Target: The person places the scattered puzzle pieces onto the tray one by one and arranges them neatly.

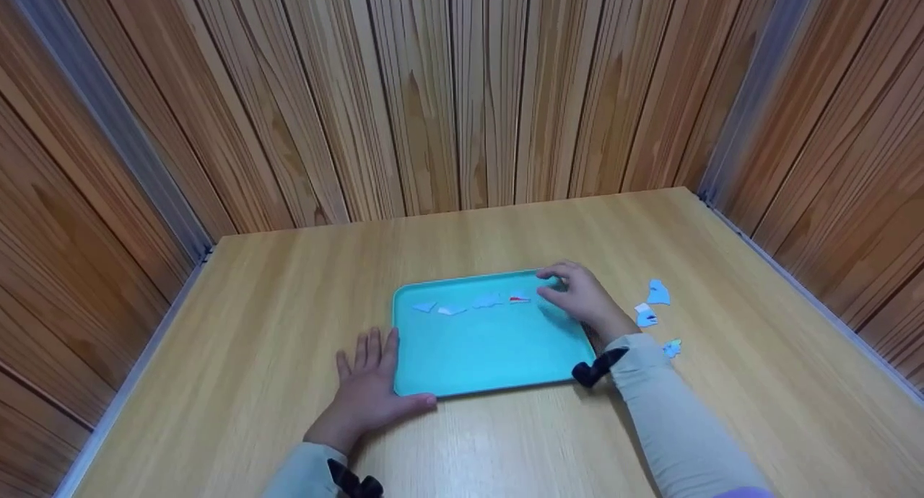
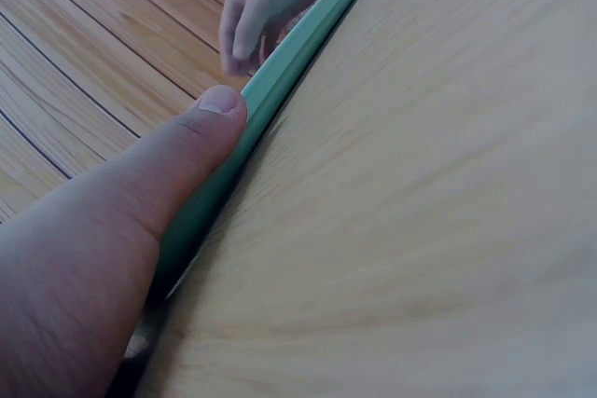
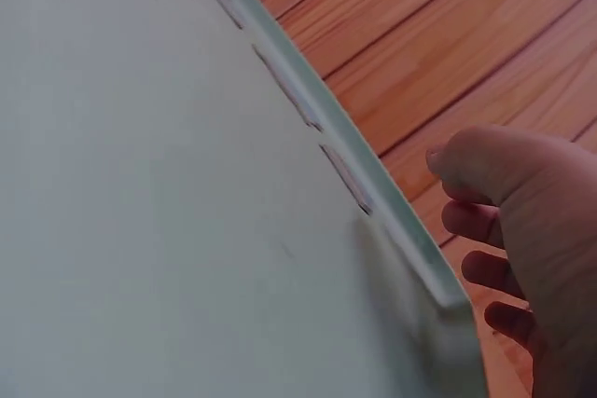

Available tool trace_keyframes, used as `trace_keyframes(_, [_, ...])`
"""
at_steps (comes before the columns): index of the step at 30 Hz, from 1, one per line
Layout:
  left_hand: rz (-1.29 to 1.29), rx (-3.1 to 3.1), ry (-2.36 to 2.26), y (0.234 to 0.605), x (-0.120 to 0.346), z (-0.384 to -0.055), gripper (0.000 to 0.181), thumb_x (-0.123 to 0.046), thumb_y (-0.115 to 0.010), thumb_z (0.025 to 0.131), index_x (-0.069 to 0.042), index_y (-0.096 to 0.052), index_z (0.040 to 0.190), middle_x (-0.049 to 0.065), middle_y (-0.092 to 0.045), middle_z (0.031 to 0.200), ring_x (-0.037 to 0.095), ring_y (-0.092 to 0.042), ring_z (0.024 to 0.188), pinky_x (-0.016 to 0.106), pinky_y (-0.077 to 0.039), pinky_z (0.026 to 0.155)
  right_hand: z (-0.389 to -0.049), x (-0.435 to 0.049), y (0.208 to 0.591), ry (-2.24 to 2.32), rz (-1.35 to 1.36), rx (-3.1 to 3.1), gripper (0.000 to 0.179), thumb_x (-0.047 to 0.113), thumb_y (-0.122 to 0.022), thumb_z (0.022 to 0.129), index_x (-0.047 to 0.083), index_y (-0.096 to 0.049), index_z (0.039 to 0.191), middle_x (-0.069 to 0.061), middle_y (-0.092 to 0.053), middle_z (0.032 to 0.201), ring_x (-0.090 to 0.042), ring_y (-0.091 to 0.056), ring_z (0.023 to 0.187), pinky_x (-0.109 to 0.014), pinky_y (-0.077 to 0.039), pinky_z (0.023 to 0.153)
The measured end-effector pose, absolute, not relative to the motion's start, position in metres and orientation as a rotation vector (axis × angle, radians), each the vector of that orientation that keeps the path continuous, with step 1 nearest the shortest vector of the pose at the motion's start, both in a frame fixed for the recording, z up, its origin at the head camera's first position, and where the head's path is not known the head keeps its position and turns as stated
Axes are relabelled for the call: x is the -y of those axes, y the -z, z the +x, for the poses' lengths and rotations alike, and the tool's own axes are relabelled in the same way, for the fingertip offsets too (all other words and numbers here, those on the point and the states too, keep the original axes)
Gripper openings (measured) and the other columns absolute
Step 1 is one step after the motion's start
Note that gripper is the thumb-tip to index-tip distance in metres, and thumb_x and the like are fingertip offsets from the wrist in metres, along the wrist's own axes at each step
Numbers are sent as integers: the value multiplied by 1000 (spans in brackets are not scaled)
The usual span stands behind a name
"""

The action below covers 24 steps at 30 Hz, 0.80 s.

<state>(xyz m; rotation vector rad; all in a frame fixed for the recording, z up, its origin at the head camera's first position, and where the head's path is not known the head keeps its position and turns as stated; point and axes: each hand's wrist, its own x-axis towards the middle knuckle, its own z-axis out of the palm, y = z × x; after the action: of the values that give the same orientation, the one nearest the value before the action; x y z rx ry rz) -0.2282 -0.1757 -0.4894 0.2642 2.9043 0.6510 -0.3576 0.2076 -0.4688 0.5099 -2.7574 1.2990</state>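
A turquoise tray (image 1: 498, 354) lies on the table, bearing several flat light-blue pieces in a row along its far side. One of them, a red-and-white piece (image 1: 519, 298), is at the row's right end. My left hand (image 1: 372, 390) is spread flat at the tray's near left corner; its thumb (image 2: 201, 128) touches the tray's side. Above the far right corner hovers my right hand (image 1: 581, 296), thumb and forefinger apart. In the right wrist view its fingers (image 3: 508, 272) are loosely bent, and I see nothing between them. Thin pieces (image 3: 345, 179) lie along the rim there.
Three loose cut pieces lie on the wooden table right of the tray: a blue one (image 1: 657, 292), a blue-and-white one (image 1: 646, 315) and a smaller patterned one (image 1: 672, 348). Wood-panelled walls (image 1: 433, 94) enclose the table at the back and both sides.
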Motion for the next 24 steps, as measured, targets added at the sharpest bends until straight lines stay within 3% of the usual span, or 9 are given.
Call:
trace_keyframes(15, [281,-2913,-628,490,176,-227,134,-93,-55,69,-15,-1,164,19,11,168,39,17,153,68,19,111,-327,-300,474,-1330,333,2654,45,32,-66,100,3,-61,134,-19,-54,139,-42,-49,132,-57,-42,107])
trace_keyframes(18, [282,-2919,-623,490,176,-227,134,-93,-55,69,-15,-1,164,20,10,168,39,17,153,68,19,111,-321,-314,478,-1299,314,2654,44,32,-65,101,3,-62,133,-18,-56,136,-40,-56,125,-45,-50,100])
trace_keyframes(20, [286,-2925,-626,490,176,-227,134,-92,-56,69,-14,-2,164,21,8,168,40,15,153,68,19,111,-316,-322,481,-1288,303,2651,42,32,-65,100,2,-63,131,-18,-57,133,-38,-61,116,-34,-56,84])
trace_keyframes(24, [286,-2929,-627,490,175,-227,135,-92,-57,69,-13,-3,164,22,7,167,41,14,153,68,19,111,-306,-336,485,-1262,310,2650,39,34,-67,99,3,-67,124,-15,-59,126,-28,-63,104,-18,-51,70])
